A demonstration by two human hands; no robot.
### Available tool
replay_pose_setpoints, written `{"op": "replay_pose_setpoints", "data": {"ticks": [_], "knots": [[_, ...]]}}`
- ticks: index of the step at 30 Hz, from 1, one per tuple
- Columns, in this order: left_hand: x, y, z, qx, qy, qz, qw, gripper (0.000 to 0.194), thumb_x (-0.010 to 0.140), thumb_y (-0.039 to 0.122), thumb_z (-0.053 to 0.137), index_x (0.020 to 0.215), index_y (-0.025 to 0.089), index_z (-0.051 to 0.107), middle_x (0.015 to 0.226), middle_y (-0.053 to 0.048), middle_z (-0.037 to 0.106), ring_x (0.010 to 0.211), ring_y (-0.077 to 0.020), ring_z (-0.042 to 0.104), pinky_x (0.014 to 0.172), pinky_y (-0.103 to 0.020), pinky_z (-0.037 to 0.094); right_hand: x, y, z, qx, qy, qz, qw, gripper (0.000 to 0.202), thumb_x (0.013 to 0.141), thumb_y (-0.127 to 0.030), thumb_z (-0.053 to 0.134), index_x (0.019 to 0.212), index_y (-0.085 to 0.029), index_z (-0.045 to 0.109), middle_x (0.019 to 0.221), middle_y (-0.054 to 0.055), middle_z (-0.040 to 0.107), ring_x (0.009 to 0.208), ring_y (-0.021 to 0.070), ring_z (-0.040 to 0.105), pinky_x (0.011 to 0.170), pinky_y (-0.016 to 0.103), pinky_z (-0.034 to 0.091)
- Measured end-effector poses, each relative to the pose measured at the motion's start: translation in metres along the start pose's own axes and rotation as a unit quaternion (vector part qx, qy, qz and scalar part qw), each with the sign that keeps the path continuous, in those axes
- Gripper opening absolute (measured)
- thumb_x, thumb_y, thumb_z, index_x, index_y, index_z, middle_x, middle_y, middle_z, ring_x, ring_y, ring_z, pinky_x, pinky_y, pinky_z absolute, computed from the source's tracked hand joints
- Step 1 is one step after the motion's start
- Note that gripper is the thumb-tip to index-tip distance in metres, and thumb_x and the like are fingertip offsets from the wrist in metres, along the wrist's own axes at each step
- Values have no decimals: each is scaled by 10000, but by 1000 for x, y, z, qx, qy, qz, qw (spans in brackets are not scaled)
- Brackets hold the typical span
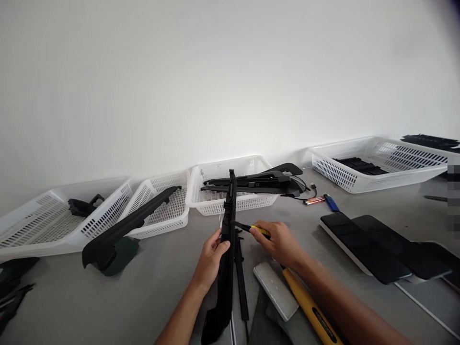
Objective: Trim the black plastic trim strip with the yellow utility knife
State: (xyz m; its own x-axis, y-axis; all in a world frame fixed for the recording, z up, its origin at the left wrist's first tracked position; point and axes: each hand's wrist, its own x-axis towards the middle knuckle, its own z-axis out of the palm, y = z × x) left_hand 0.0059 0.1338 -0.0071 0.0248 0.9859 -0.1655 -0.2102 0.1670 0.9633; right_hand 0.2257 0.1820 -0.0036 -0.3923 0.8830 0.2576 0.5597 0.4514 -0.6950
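My left hand [212, 258] is closed around the middle of a long black plastic part [226, 273], which points away from me with its upper end over a white basket. In my right hand [278, 239] is a yellow and black cutter [261, 232]; its thin dark tip meets the right edge of the part, just above my left fingers. A narrower black strip [241, 282] lies on the table right beside the held part. Below my right hand are a white rectangular box [276, 291] and a yellow-handled tool [309, 309].
White baskets [156, 225] stand along the wall, several with black parts in or across them. Another basket [352, 182] is at the back right. Dark phone-like slabs [362, 247] lie at right, near a blue lighter-sized object [331, 203]. More black pieces sit at far left.
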Motion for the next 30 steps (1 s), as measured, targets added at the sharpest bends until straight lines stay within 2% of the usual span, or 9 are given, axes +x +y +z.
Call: {"op": "replay_pose_setpoints", "data": {"ticks": [3,5,9,12,17,21,22,26,30], "knots": [[0,1,0,1,-6,3,1000,463,823,388,792,1232,182,728,827,5,730,792,-182,671,807,-288,547,0,0,-1,11,-49,-15,999,542,1075,-521,414,693,-190,610,591,-11,562,546,114,461,570,267,303],[0,1,0,1,-15,9,1000,447,834,387,782,1225,177,730,858,-4,740,809,-185,675,805,-290,554,1,3,-1,11,-24,3,1000,530,1077,-517,426,734,-190,664,629,-4,614,573,125,522,589,264,345],[-1,1,0,13,-14,-1,1000,517,827,405,791,1276,161,713,955,-41,768,849,-198,684,788,-294,559,2,10,2,-14,99,-12,995,471,1101,-506,418,1173,-210,777,976,74,766,903,224,659,783,319,482],[-1,1,1,20,0,-6,1000,562,801,412,814,1293,161,709,944,-41,768,848,-201,685,790,-296,557,2,10,6,-24,107,-65,992,482,1119,-473,388,1317,-208,738,1050,102,773,963,252,631,843,363,510],[-1,2,1,19,-15,5,1000,480,819,421,801,1224,173,735,882,-15,744,789,-182,665,732,-272,548,3,13,7,19,45,-102,994,446,1124,-446,408,1192,-223,788,929,80,772,892,214,674,824,327,526],[0,-1,0,17,-21,6,1000,479,829,406,796,1245,176,735,889,-17,741,776,-173,660,726,-266,543,3,19,4,46,107,-45,992,467,1092,-513,452,1134,-207,803,1012,102,789,936,234,693,831,342,528],[0,-1,0,14,-21,5,1000,480,827,407,797,1243,176,736,891,-17,740,773,-173,658,723,-267,541,3,17,3,54,95,-37,993,484,1086,-533,451,1098,-205,808,999,103,790,918,233,696,817,338,523],[0,0,0,18,-11,9,1000,483,809,429,806,1216,178,738,901,-18,743,821,-192,664,760,-274,524,1,4,2,88,-39,-47,994,522,1064,-600,468,984,-204,799,912,74,784,796,193,686,742,291,483],[-1,4,0,45,-35,6,998,411,833,467,764,1113,172,707,815,-2,693,711,-165,606,686,-261,485,2,0,5,56,-32,-20,998,617,1062,-642,423,810,-183,748,709,34,699,644,153,592,647,265,410]]}}
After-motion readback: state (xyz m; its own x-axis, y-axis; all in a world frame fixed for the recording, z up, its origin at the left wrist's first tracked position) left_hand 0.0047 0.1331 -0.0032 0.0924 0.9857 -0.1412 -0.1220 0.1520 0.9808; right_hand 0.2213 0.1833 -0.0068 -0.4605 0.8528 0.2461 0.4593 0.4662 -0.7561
